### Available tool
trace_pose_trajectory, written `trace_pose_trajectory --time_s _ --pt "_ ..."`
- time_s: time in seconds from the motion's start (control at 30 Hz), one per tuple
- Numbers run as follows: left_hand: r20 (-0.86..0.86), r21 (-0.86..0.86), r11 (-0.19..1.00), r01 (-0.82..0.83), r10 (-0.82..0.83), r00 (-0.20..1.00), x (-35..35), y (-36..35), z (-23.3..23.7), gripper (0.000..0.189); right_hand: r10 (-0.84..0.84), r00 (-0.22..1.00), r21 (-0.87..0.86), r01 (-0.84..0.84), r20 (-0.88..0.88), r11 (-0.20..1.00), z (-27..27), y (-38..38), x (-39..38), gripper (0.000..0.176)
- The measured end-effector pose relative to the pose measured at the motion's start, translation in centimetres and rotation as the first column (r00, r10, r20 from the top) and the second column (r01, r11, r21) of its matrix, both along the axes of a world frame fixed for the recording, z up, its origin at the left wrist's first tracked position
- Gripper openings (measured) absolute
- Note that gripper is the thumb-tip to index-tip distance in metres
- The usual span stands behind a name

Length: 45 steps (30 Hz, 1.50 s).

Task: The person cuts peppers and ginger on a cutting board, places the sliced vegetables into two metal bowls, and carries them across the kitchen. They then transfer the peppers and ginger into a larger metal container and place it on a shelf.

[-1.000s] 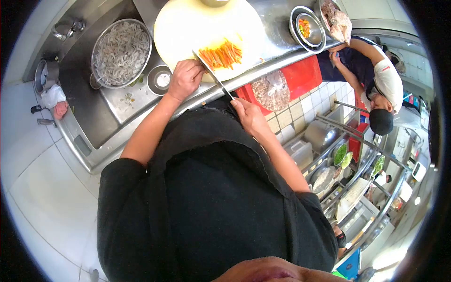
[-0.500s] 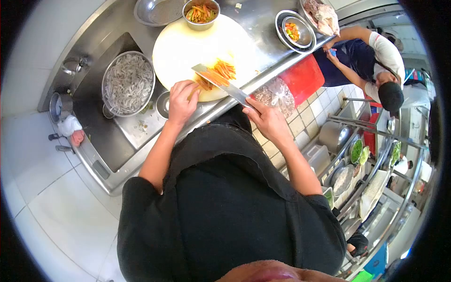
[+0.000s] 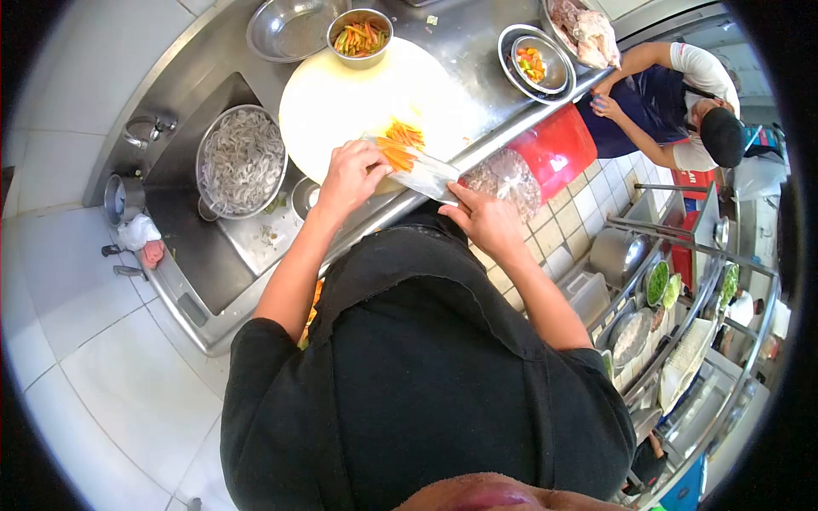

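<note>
My right hand (image 3: 490,223) grips a kitchen knife (image 3: 430,179) by its handle, at the near edge of a round white cutting board (image 3: 324,111). The broad blade appears turned flat, with orange strips (image 3: 395,155) that look like carrot lying on or against it. My left hand (image 3: 352,177) is closed, its fingertips pressed to the strips beside the blade. More carrot strips (image 3: 406,134) lie in a small pile just beyond. A metal bowl (image 3: 361,60) of orange and green vegetable strips stands at the board's far edge.
Left is a sink (image 3: 192,264) with a colander (image 3: 277,157) of grey, shrimp-like pieces. Nested bowls (image 3: 503,64) with chopped vegetables and a bowl of raw meat (image 3: 594,38) stand right. A bagged food item (image 3: 507,183) and red container (image 3: 558,153) sit below the counter edge. A co-worker (image 3: 660,111) stands beyond.
The blade has turned flatter, and orange strips now lie on or against it. My left hand has moved right, up to the strips. The view has shifted slightly.
</note>
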<state>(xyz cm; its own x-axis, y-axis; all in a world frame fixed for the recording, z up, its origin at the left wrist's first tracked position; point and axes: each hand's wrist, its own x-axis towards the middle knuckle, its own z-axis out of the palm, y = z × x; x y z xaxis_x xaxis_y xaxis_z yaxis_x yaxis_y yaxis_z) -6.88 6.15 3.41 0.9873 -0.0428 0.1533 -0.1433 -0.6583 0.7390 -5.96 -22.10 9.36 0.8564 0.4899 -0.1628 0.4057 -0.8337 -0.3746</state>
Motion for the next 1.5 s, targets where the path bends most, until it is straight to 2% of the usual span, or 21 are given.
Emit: trace_pose_trajectory --time_s 0.1,0.13,0.2,0.37,0.47,0.53,0.6,0.63,0.67,0.73,0.77,0.83,0.87,0.97,1.07,1.1,1.17,1.3,1.4,1.47,1.5 --pt "-0.081 -0.025 0.999 0.023 -0.025 0.996 1.8 -0.4 -0.7 0.013 -0.014 0.992 -0.036 0.01 -0.122 0.999 0.4 -0.3 0.9 0.055" --pt "-0.094 -0.034 0.999 0.021 -0.024 0.995 2.3 -0.5 -1.0 0.014 0.0 0.993 -0.03 -0.003 -0.116 1.0 0.2 -0.6 1.2 0.055" --pt "-0.114 0.009 1.0 0.007 -0.006 0.994 3.4 -1.0 -1.5 0.014 0.031 0.994 -0.017 -0.033 -0.106 0.999 0.1 -1.2 1.8 0.054" --pt "-0.222 0.146 0.989 -0.012 0.044 0.974 6.2 -2.3 -2.3 0.016 0.146 0.967 -0.004 -0.15 -0.209 0.989 2.4 -2.0 3.8 0.055" --pt "-0.297 0.195 0.981 -0.023 0.081 0.951 6.9 -2.1 -1.7 0.018 0.216 0.944 0.037 -0.214 -0.248 0.976 2.8 -2.4 5.4 0.052" --pt "-0.316 0.191 0.979 -0.064 0.123 0.941 6.8 -2.0 0.5 0.02 0.246 0.933 0.098 -0.227 -0.265 0.969 2.4 -2.7 6.7 0.049" --pt "-0.119 0.073 0.977 -0.201 0.208 0.971 6.2 -1.6 3.8 0.022 0.266 0.924 0.192 -0.219 -0.276 0.957 0.9 -3.5 8.3 0.043" --pt "-0.023 0.005 0.966 -0.259 0.259 0.966 5.5 -1.5 5.1 0.023 0.294 0.935 0.385 -0.202 -0.196 0.9 0.3 -3.9 8.9 0.038" --pt "-0.045 -0.045 0.929 -0.367 0.365 0.93 4.7 -1.4 5.9 0.023 0.227 0.89 0.389 -0.061 -0.395 0.919 0.2 -4.3 9.9 0.037" --pt "-0.098 -0.138 0.81 -0.57 0.561 0.822 2.8 -1.2 6.9 0.024 0.092 0.672 0.298 0.199 -0.735 0.934 0.3 -5.1 12.4 0.041" --pt "-0.135 -0.042 0.752 -0.658 0.648 0.749 1.9 -1.3 6.2 0.034 0.068 0.649 0.286 0.237 -0.758 0.929 0.8 -5.7 13.6 0.042" --pt "-0.388 -0.014 0.664 -0.747 0.685 0.616 0.2 -1.8 1.6 0.049 -0.029 0.578 0.205 0.335 -0.815 0.92 1.5 -6.8 15.9 0.041" --pt "-0.504 0.009 0.62 -0.785 0.681 0.532 -0.5 -2.2 -0.6 0.057 0.001 0.568 0.23 0.331 -0.823 0.915 1.7 -7.4 17.0 0.039" --pt "-0.41 0.165 0.639 -0.752 0.737 0.537 -0.8 -5.7 -4.6 0.084 0.028 0.493 0.224 0.344 -0.87 0.912 -2.2 -10.4 19.7 0.037" --pt "-0.503 0.129 0.678 -0.723 0.673 0.542 1.8 -7.5 -2.7 0.098 0.03 0.361 0.161 0.339 -0.932 0.927 -2.3 -11.3 19.8 0.038" --pt "-0.487 0.175 0.672 -0.719 0.694 0.53 2.7 -8.0 -2.6 0.101 0.073 0.3 0.186 0.368 -0.951 0.911 -3.4 -11.6 19.5 0.036" --pt "-0.452 0.263 0.658 -0.706 0.73 0.512 4.3 -9.0 -2.6 0.107 0.056 0.246 0.153 0.394 -0.968 0.906 -3.5 -10.6 18.8 0.035" --pt "-0.483 0.211 0.672 -0.71 0.703 0.522 5.9 -9.7 -1.4 0.102 0.096 0.163 0.146 0.332 -0.982 0.932 -5.0 -8.0 17.3 0.032" --pt "-0.464 0.185 0.658 -0.73 0.713 0.525 6.2 -9.5 -2.7 0.098 0.139 0.138 0.174 0.282 -0.981 0.944 -4.5 -6.2 16.4 0.033" --pt "-0.413 0.141 0.642 -0.754 0.73 0.545 6.0 -9.5 -3.1 0.084 0.175 0.13 0.204 0.262 -0.976 0.943 -5.0 -5.6 16.2 0.034" --pt "-0.386 0.131 0.634 -0.762 0.741 0.55 6.0 -9.4 -3.0 0.079 0.187 0.165 0.223 0.236 -0.968 0.946 -4.9 -5.3 16.2 0.036"
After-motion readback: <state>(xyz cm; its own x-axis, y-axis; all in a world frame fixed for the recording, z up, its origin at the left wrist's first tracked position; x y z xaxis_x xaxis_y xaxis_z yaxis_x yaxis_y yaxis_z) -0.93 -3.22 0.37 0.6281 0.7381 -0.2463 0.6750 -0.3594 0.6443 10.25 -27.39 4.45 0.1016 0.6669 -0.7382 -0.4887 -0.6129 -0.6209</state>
